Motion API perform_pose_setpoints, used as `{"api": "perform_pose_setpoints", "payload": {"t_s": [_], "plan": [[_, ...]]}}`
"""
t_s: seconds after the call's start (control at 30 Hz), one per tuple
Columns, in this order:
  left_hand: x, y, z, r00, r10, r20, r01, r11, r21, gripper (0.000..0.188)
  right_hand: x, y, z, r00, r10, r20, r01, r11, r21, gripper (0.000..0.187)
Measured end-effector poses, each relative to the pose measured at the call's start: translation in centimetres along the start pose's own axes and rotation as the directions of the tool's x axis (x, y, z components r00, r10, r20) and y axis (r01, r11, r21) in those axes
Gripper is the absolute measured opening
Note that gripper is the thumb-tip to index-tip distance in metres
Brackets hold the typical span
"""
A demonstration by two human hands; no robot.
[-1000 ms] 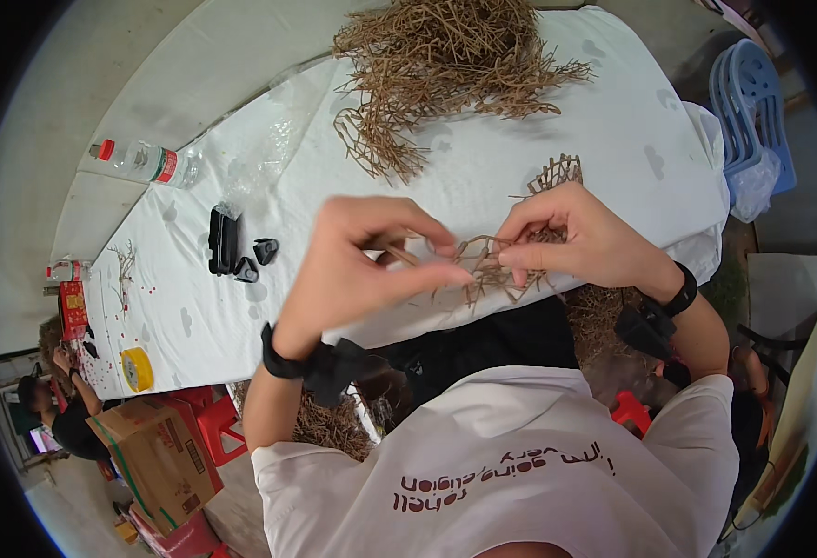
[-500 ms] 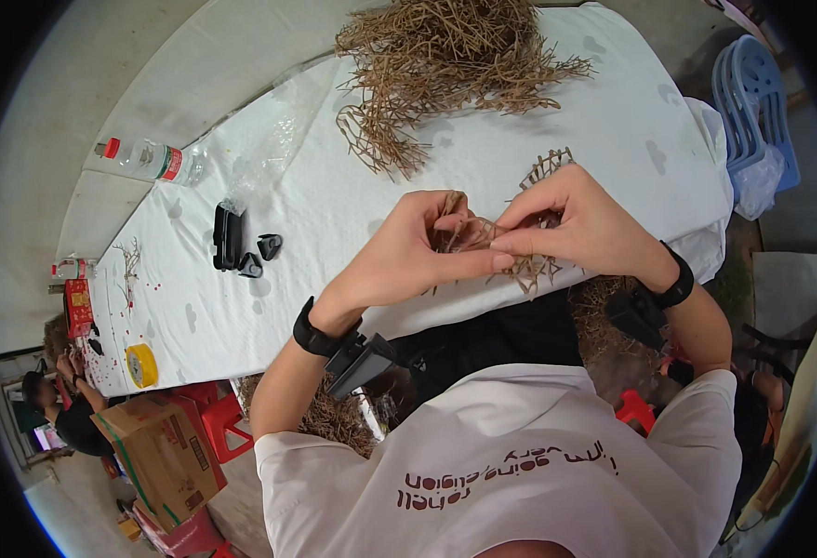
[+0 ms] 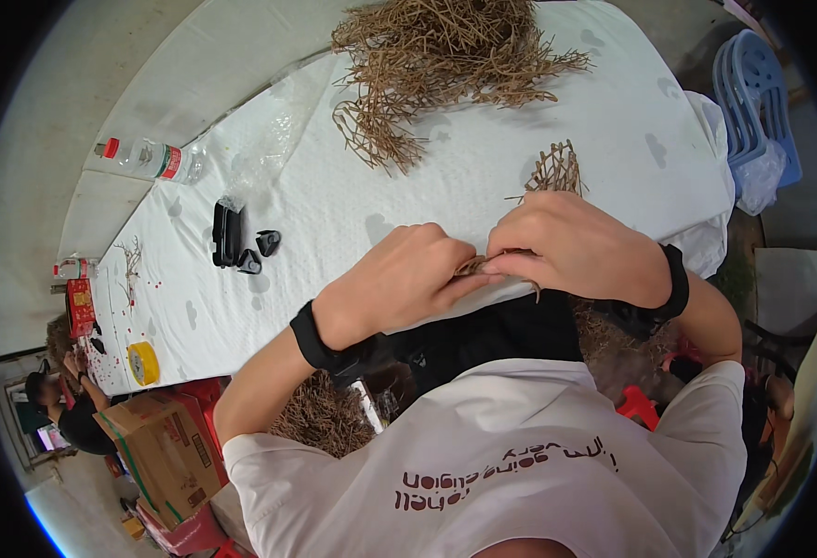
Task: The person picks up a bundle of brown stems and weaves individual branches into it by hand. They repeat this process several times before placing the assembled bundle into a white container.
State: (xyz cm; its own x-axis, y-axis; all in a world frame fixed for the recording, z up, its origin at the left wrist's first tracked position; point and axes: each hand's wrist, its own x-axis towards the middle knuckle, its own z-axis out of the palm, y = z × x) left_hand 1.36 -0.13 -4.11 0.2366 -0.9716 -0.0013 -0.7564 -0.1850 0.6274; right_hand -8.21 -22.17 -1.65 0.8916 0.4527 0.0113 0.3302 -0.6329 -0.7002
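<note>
- head view: the step in hand looks like fingertip work on twigs point(image 3: 472, 266), perhaps bending or joining them; i cannot tell which, since the fingers hide most of the piece.
- the twigs are on the near side of the heap point(image 3: 445, 56), well apart from it, close to the near edge of the table point(image 3: 622, 191).
- the left hand point(image 3: 399, 279), below the heap's left part, has its fingers curled in and seems to pinch the twigs against its thumb.
- the right hand point(image 3: 576, 244), below the heap's right part, is bent over with thumb and fingertips drawn together on the twigs.
- the two hands come together at the fingertips; whether they touch each other, i cannot tell.
- between the right hand and the heap a fan point(image 3: 557, 167) of twigs shows; whether it is held or lies loose is hidden.
- the next move calls for, i judge, a firm pinch from both thumbs and light pressure, as thin twigs could snap.
- left of the heap are a bottle point(image 3: 152, 160), a black case point(image 3: 226, 234) and yellow tape point(image 3: 143, 364).
</note>
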Motion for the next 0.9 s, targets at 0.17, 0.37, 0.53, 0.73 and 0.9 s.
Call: {"api": "perform_pose_setpoints", "payload": {"t_s": [0.17,0.37,0.53,0.73,0.9], "plan": [[-1.2,-0.1,-0.1,0.996,0.059,0.063,-0.071,0.977,0.202,0.045,-0.4,-0.2,-0.1,0.998,-0.059,0.037,0.061,0.997,-0.05,0.018],[-2.7,0.8,-0.5,0.99,0.048,0.135,-0.08,0.966,0.247,0.047,-1.2,-0.4,-0.7,0.98,-0.037,0.195,0.047,0.998,-0.045,0.019],[-4.5,0.6,-0.8,0.994,0.057,0.098,-0.085,0.947,0.31,0.045,-1.7,-1.1,-2.5,0.984,-0.125,0.126,0.136,0.988,-0.079,0.018],[-7.4,-2.0,-4.6,0.939,-0.342,-0.021,0.343,0.937,0.07,0.044,-3.0,1.1,-8.4,0.932,0.339,-0.133,-0.298,0.92,0.255,0.019],[-5.1,-0.1,-3.4,0.911,-0.325,-0.252,0.22,0.903,-0.369,0.051,-0.7,3.3,-7.5,0.924,0.36,-0.126,-0.207,0.752,0.626,0.018]]}}
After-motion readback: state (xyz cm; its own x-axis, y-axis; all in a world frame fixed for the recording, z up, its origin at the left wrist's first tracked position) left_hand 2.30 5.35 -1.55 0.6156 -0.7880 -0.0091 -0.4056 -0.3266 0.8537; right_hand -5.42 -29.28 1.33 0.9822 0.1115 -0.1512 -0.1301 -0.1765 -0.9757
